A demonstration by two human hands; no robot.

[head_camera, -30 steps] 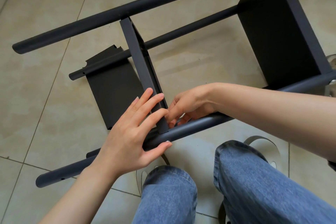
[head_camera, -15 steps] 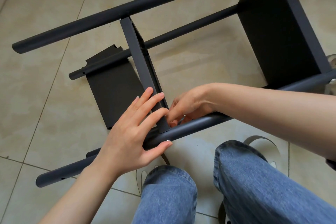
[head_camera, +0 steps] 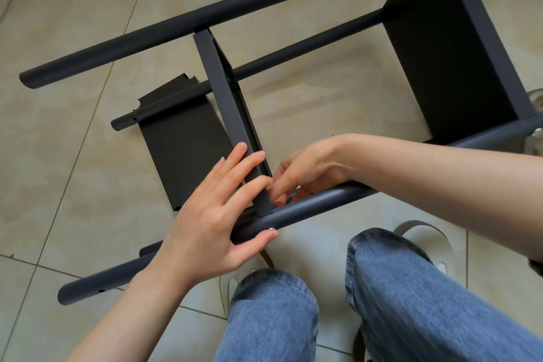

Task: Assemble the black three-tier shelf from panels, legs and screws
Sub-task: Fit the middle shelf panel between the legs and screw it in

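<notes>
1. A loose panel (head_camera: 182,141) lies on the floor at far left, waiting.
2. The left hand (head_camera: 211,220), fingers straight, presses the middle panel (head_camera: 226,106) against the near leg (head_camera: 293,211), apparently steadying the joint.
3. The right hand (head_camera: 305,170) pinches something small there, probably a screw; I cannot tell.

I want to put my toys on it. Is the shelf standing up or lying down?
Lying down. The shelf's long legs run sideways over the floor tiles, and its middle panel stands on edge between them.
</notes>
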